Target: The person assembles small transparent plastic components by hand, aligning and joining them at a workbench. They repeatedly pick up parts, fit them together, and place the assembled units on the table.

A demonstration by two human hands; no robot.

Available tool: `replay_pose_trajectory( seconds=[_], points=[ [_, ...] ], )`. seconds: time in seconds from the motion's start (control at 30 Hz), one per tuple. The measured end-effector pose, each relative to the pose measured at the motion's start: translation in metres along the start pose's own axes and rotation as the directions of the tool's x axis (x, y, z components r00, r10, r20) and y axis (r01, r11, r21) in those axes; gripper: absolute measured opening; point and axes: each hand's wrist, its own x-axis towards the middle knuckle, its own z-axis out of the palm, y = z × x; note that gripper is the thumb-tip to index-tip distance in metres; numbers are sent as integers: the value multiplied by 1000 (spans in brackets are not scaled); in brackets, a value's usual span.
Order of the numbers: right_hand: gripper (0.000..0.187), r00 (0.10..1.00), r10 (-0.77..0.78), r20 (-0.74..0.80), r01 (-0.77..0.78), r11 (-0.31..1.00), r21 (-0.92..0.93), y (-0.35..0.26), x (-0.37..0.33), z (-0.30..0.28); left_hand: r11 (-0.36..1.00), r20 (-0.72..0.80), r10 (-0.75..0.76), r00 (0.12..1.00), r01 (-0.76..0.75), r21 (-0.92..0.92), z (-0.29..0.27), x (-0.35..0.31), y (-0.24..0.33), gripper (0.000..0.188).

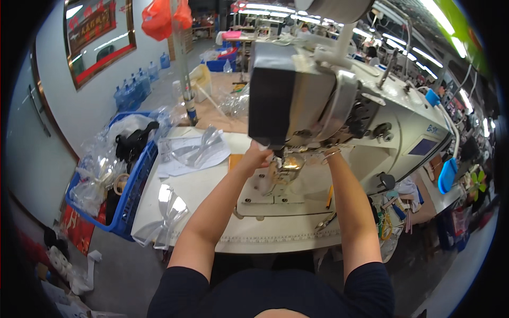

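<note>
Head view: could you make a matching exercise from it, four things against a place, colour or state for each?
1. left hand
2. basket
3. paper
4. hanging bags

A. white, lying on the table
B. red, high up
C. at the sewing machine
D. blue, left of the table

Pairs: 1-C, 2-D, 3-A, 4-B

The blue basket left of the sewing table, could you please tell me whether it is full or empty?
The blue basket looks well filled, not empty: clear plastic bags and black material are heaped inside it.
</note>
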Motion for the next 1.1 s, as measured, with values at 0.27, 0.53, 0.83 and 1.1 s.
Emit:
replay_pose_trajectory(
  seconds=[0.27, 0.53, 0.83, 1.1],
  points=[
    [43, 999, -18, 28, 17, 1000, 13, 32, 6, -7, 993, -7, -98, 995, 97, -69, 16, 115, -13, 53],
    [41, 896, -333, -295, 344, 939, -16, 20, -78, 21, 997, -32, -40, 999, 38, -74, 9, 120, -6, 48],
    [59, 977, -215, 10, 215, 973, -82, -5, -184, -15, 995, 41, 20, 999, -16, -95, -10, 94, 2, 43],
    [50, 912, -253, 322, 248, 967, 56, 14, -5, 19, 979, 208, 140, 968, -103, -177, -5, 57, -3, 38]
  ],
)
